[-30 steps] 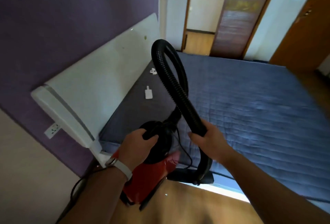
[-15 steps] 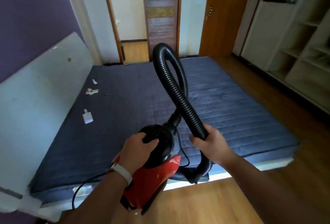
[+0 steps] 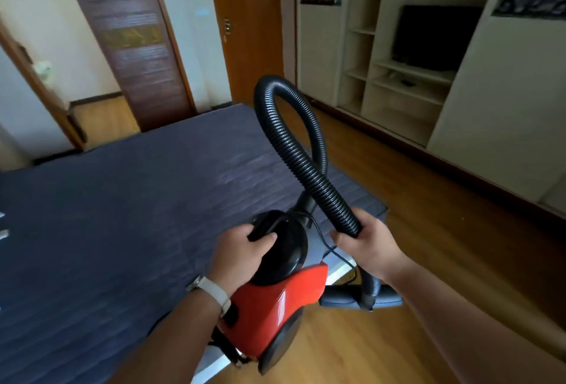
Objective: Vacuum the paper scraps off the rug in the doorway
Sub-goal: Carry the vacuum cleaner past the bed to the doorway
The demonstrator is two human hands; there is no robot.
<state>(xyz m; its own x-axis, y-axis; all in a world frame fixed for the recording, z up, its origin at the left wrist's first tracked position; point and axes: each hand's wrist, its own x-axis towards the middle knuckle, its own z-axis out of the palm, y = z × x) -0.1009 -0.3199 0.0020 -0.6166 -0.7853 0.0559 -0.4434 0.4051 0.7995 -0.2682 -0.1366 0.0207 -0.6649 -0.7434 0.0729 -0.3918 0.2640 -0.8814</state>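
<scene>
Vacuum cleaner [image 3: 272, 301], red with a black top, is carried above the edge of the blue mattress [image 3: 107, 215]. Left hand [image 3: 242, 253] is closed on its black handle. Right hand [image 3: 366, 245] is clamped around the ribbed hose [image 3: 306, 166], which loops upward. Wooden floor [image 3: 428, 199] lies beside, with shelves [image 3: 398, 77] behind.
</scene>
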